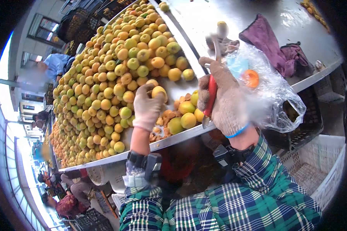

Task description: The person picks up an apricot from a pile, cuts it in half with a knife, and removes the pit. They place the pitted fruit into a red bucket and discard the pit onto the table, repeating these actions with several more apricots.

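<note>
head view: the left hand (147, 109), gloved, has its fingers curled tight around a yellow fruit (159, 92), held just above the metal table (204, 23). beyond those fingertips a fruit heap (115, 77) covers the tabletop. the right hand (225, 104), gloved, has its fingers clamped on red-handled shears (211, 96). behind its knuckles a clear plastic bag (277, 100) holds an orange fruit (251, 78). below that wrist stands a white crate (324, 169); what it holds i cannot tell.

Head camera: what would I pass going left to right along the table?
Big heap of round yellow-green fruit → left hand in a pale glove holding one yellow fruit → right hand in a knitted glove gripping red-handled clippers → crinkly clear plastic bag.
</note>
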The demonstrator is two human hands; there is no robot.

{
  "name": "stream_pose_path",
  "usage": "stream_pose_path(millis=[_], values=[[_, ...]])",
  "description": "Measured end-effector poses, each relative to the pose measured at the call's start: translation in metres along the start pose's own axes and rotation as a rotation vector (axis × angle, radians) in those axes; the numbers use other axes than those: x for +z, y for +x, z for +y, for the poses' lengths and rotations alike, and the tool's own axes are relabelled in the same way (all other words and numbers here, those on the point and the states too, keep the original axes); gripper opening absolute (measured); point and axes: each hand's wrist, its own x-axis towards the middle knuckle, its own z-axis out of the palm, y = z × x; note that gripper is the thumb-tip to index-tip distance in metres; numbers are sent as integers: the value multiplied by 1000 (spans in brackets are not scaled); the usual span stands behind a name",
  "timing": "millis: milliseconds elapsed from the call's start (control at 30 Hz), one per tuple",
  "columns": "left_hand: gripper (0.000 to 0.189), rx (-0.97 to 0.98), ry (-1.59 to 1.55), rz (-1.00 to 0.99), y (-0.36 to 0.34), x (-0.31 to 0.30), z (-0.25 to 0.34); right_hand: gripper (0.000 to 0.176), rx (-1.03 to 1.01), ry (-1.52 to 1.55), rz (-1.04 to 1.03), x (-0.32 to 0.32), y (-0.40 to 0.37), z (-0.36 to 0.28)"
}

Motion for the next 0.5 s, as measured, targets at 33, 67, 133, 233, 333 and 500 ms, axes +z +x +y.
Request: stream_pose_path(millis=[33, 67, 133, 233, 333, 500], values=[[41, -72, -374, -16, -6, -12, -12, 30, -1, -73, -30, 3, -1, 8], [42, -137, -750, -23, -14, -26, -20, 30, 21, -68, -51, 9, -5, 14], [48, -277, -1055, 106, -35, -36, -21, 31, 126, -229, -126, 21, -14, 27], [51, -393, -1144, 72, -70, -60, -40, 32, 98, -480, -328, 26, -32, 59], [55, -471, -1223, 63, -97, -76, -49, 36, -10, -915, -444, 26, -39, 93], [58, -489, -1114, 65, -131, -82, -70, 60, -496, -1218, -677, 19, -67, 138]])
